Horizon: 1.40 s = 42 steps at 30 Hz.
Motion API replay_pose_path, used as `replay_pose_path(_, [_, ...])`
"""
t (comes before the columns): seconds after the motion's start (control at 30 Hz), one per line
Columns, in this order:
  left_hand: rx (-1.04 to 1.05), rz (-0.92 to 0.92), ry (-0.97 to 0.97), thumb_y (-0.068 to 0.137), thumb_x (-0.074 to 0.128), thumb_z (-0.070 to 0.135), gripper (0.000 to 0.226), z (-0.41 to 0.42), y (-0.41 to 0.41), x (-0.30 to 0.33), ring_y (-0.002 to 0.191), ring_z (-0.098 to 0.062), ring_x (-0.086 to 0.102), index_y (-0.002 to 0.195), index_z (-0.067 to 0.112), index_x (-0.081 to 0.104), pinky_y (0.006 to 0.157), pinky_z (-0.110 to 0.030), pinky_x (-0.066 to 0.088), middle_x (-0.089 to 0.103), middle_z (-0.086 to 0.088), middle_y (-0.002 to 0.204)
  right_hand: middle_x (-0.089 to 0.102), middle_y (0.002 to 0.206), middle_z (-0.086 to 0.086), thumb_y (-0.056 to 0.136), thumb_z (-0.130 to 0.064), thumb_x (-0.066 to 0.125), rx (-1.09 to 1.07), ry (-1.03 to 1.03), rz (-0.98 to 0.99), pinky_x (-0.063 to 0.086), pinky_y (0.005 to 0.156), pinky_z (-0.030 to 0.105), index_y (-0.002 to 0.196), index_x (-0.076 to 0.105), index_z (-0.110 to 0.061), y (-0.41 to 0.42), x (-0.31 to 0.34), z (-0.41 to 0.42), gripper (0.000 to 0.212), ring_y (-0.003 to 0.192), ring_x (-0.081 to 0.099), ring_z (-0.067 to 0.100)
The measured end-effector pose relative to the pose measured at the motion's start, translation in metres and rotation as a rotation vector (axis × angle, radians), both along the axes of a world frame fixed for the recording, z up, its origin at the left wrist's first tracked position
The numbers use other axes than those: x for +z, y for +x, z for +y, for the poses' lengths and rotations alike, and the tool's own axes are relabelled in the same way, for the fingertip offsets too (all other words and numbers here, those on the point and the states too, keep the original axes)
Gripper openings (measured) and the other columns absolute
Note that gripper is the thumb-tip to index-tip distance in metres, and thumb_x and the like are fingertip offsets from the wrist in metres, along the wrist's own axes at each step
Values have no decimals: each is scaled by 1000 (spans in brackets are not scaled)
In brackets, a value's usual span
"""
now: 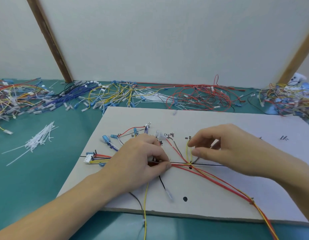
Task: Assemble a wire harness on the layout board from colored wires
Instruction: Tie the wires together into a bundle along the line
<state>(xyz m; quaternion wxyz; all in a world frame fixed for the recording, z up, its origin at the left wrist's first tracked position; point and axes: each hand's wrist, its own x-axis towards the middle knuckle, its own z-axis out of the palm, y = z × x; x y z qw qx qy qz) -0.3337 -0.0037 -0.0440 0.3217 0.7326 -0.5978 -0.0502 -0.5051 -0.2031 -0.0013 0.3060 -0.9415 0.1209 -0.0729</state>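
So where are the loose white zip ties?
In the head view, the zip ties lie piled on the green table, left of the board and the left hand.

A pale wall (167,40) with two slanting wooden battens (48,38) behind a teal tabletop (37,179).

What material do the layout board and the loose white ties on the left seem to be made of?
Layout board: probably cardboard or fibreboard; matte pale face, hand-inked marks, a rough edge in front. White ties: likely nylon plastic; thin, stiff, slightly glossy strips. Neither is certain from looks alone.
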Motion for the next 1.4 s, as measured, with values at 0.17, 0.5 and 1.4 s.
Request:
replay_pose_path(0.17, [6, -51, -49, 84, 83, 32, 4, 1, -1, 0, 89, -5, 57, 84, 31, 79, 78, -32, 49, 60, 16, 85, 71, 84, -19, 86, -25, 78, -22, -63, -121, 51, 75, 23, 95, 78, -33, -22, -23, 18, 11, 84, 67, 10])
replay_pose_path(0.5, [17, -71, -137, 85, 80, 39, 9, -2, -2, -3, 87, -6, 57, 84, 30, 79, 79, -29, 45, 61, 15, 83, 72, 78, -15, 82, -25, 83, -159, 90, -165, 52, 73, 29, 90, 75, -33, -18, -38, 29, 14, 77, 65, 11])
replay_pose_path(1.4, [-11, -310, -73, 85, 75, 42, 6, -9, -12, -3, 149, -30, 28, 86, 40, 80, 110, -44, 27, 37, 0, 161, 72, 87, -22, 80, -19, 83, -164, 60, -87, 49, 77, 16, 85, 73, -34, -26, -28, 33, 19, 88, 68, 4])
